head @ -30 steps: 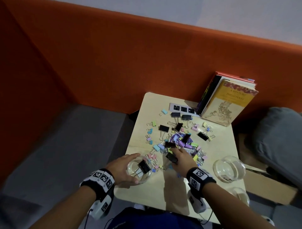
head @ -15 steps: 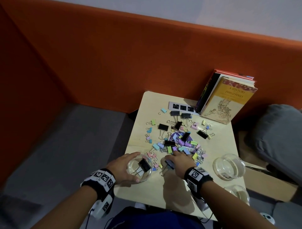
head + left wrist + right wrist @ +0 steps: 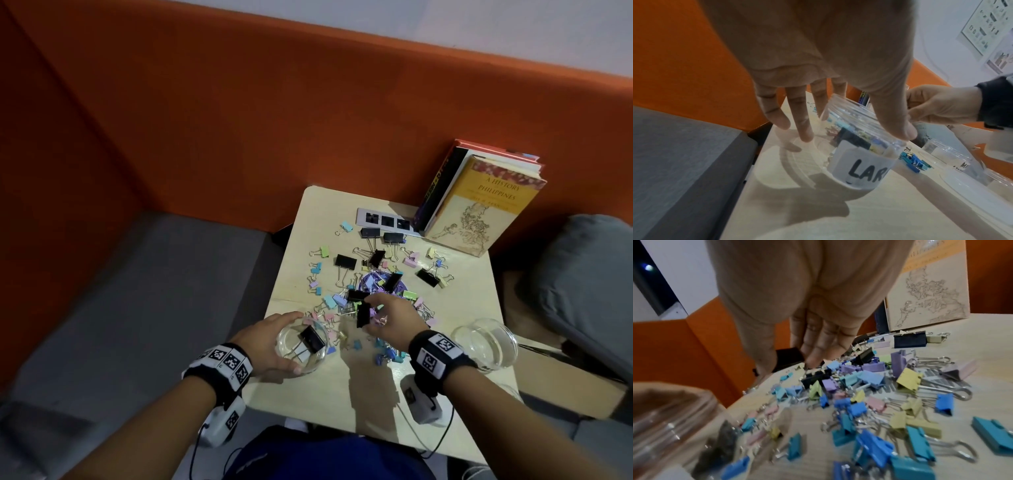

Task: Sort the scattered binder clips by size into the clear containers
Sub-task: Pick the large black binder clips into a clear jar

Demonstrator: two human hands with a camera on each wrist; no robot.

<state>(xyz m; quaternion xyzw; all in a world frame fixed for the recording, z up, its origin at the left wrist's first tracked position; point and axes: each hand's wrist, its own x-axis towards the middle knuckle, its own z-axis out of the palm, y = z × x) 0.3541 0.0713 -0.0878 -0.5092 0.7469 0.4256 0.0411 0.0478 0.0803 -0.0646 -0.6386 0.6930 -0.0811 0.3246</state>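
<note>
The left hand (image 3: 270,346) wraps its fingers (image 3: 801,123) round the clear round plastic container (image 3: 303,346) on the pale wooden worktop (image 3: 342,394); only the left wrist view shows its "LAR" label. The right hand (image 3: 394,317) pinches a large black binder clip (image 3: 363,315) above the pile of coloured clips (image 3: 869,394).

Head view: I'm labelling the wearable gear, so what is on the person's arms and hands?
Bare forearms, no sleeves or gloves. Each wrist carries a black band with white square-patterned marker tags: left band, right band. A white camera unit hangs under each wrist, trailing a thin black cable.
</note>
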